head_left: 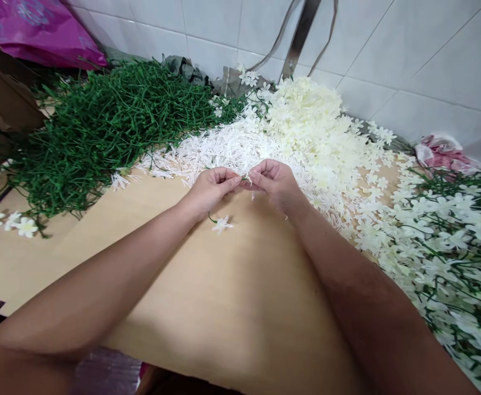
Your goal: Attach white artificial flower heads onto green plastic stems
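My left hand point(213, 191) and my right hand point(276, 184) meet fingertip to fingertip above a tan cardboard sheet point(207, 307). Both are closed in a pinch. A thin green plastic stem point(244, 178) shows between the left fingertips. The right fingers grip a small white stamen piece, mostly hidden, with a few strands hanging below. Just under my left hand is a white artificial flower point(222, 224) on a curved green stem; whether it lies on the cardboard or hangs from the hand I cannot tell. Beyond the hands spreads a heap of white stamens point(219, 144).
A large pile of green stems point(129, 109) stands at back left, and cream flower petals point(314, 118) are heaped at back right. Assembled flowers point(462, 263) cover the right side. A pink bag point(38, 33) and a cardboard box point(1, 99) are at far left, against a tiled wall point(388, 49).
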The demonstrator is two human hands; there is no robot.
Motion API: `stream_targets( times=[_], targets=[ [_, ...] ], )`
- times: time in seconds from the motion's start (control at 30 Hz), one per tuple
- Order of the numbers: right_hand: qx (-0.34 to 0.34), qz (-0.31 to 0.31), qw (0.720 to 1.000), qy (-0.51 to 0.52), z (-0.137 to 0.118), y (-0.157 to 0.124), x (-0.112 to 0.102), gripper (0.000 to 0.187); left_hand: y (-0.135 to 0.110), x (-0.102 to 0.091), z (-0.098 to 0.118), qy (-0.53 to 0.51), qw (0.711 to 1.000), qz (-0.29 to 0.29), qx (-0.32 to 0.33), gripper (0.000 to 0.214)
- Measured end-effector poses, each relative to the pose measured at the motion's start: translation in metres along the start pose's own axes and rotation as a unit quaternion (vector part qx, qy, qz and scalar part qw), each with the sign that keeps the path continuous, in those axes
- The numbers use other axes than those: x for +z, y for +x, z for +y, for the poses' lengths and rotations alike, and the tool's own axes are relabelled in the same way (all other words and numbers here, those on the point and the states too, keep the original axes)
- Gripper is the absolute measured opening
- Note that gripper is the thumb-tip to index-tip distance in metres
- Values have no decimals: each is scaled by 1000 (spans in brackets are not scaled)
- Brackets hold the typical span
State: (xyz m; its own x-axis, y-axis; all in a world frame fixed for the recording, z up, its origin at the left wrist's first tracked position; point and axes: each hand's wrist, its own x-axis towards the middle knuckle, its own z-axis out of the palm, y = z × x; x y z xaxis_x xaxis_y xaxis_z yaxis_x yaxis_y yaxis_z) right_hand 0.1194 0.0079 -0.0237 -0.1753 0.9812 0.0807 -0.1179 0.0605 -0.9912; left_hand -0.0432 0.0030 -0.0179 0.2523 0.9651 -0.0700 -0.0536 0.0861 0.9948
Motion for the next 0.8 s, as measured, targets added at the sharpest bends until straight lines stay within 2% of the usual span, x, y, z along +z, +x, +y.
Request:
stream_targets(
  times=[0.07,0.13,0.37,0.53,0.8],
  targets=[
    [-56,13,996,-74,-1,0,2,38,1,0,-1,-9,1000,1,3,22],
    [-75,13,991,-109,-1,-1,3,34,2,-1,-2,-13,1000,1,0,23],
    [-18,-26,999,-39,2,-5,5,36,3,-3,-2,-4,1000,-9,-8,21],
    [20,-32,999,2,6,-6,7,39,5,-4,-2,26,999,-17,-20,18],
    [7,-35,999,-30,6,-10,7,35,5,-3,-2,69,997,-17,-24,15]
  ],
)
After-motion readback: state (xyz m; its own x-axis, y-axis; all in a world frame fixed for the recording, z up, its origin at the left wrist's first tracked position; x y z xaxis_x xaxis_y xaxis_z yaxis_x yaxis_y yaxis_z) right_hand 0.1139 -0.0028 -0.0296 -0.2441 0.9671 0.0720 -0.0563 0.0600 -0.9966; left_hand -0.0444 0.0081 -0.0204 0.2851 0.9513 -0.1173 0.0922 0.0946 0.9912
